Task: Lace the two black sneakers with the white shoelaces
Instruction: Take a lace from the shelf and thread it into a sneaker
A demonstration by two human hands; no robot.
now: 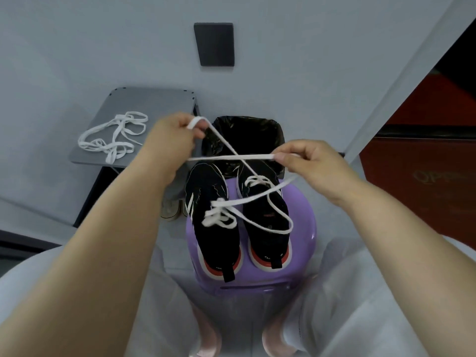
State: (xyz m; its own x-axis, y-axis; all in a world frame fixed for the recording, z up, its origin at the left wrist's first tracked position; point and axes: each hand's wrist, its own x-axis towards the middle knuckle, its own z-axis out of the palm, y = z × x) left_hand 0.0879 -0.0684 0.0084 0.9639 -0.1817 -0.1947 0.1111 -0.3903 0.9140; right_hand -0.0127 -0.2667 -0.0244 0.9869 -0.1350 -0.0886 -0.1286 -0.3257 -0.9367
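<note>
1. Grey table [154,101] beyond the left hand [172,132]; spare lace [113,137] near its front edge.
2. Purple stool [304,222] beneath both hands; left sneaker [206,186] and right sneaker [268,215] side by side, toes at its far rim.
3. Left hand and right hand [311,161] each pinch the white lace [231,158]; strands cross in open air above the sneakers.

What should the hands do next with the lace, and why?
Probably lift the lace clear of the sneakers and untangle it before threading. The left hand and right hand pinch it taut above them, but its slack lies in loose loops across both sneakers. Whether any of it is threaded I cannot tell.
</note>
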